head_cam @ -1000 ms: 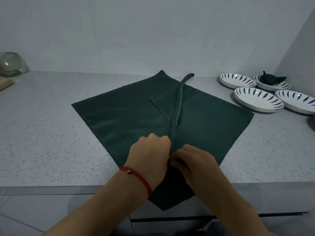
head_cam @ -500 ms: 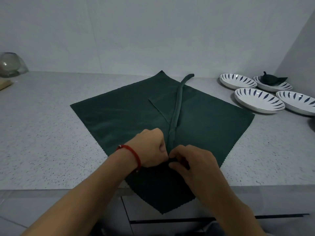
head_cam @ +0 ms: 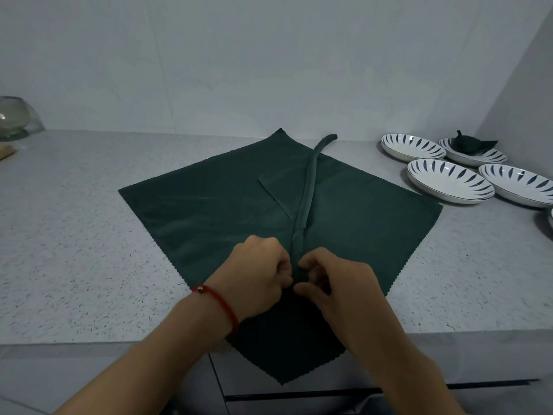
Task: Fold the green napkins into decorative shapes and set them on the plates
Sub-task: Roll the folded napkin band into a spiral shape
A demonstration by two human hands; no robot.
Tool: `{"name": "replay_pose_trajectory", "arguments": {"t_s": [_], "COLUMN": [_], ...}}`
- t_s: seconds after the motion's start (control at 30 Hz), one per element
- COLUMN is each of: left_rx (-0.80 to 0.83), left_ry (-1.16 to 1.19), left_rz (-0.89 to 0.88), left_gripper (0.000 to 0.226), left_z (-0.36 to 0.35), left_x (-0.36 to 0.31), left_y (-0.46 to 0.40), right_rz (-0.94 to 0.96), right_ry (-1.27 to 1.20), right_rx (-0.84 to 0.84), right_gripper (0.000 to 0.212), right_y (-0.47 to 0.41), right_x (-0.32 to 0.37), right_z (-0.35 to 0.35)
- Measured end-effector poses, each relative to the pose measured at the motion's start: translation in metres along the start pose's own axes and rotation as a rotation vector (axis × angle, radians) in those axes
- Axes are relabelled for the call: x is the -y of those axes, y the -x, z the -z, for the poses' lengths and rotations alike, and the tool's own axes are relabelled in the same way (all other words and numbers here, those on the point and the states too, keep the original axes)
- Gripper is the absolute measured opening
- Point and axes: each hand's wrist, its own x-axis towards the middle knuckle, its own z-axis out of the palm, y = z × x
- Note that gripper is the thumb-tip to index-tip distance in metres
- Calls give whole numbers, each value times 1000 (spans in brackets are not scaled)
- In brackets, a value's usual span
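Both hands, the left hand [head_cam: 258, 277] and right hand [head_cam: 334, 285], pinch the near end of a rolled strip [head_cam: 308, 193] running up the middle of the green napkin [head_cam: 209, 211], which lies spread on the speckled tabletop [head_cam: 74, 250] with its near corner overhanging the edge, well apart from the plates [head_cam: 449, 181].

The hands [head_cam: 294, 277] hide the near end of the rolled strip [head_cam: 308, 187]. A glass bowl [head_cam: 15, 119] is cut by the left edge, another plate [head_cam: 550, 217] by the right. The napkin [head_cam: 209, 211] corner overhangs the tabletop [head_cam: 74, 250].
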Motion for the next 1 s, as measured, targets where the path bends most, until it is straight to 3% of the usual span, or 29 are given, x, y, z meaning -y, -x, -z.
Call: {"name": "replay_pose_trajectory", "arguments": {"t_s": [0.17,0.4,0.57,0.67,0.77,0.87,1.0], "left_rx": [129,-50,16,75,9,-57,-38], "left_ry": [64,-10,62,108,59,-18,6], "left_rz": [48,-25,15,36,65,39,47], "left_gripper": [15,5,12,17,9,16,7], "left_z": [13,-3,4,11,6,-4,0], "left_x": [4,-2,2,6,4,0,3], "left_y": [-14,-2,-11,-17,-14,-6,-11], "right_rz": [72,73,124,190,211,165,116], "right_ry": [69,35,87,105,131,107,64], "right_rx": [-38,28,57,10,17,72,63], "right_gripper": [8,11,21,14,12,16,10], "right_y": [-2,-17,-15,-13,-17,-25,-29], "right_x": [-4,-8,-5,-8,-8,-10,-10], "right_z": [-6,1,4,-2,-2,1,2]}}
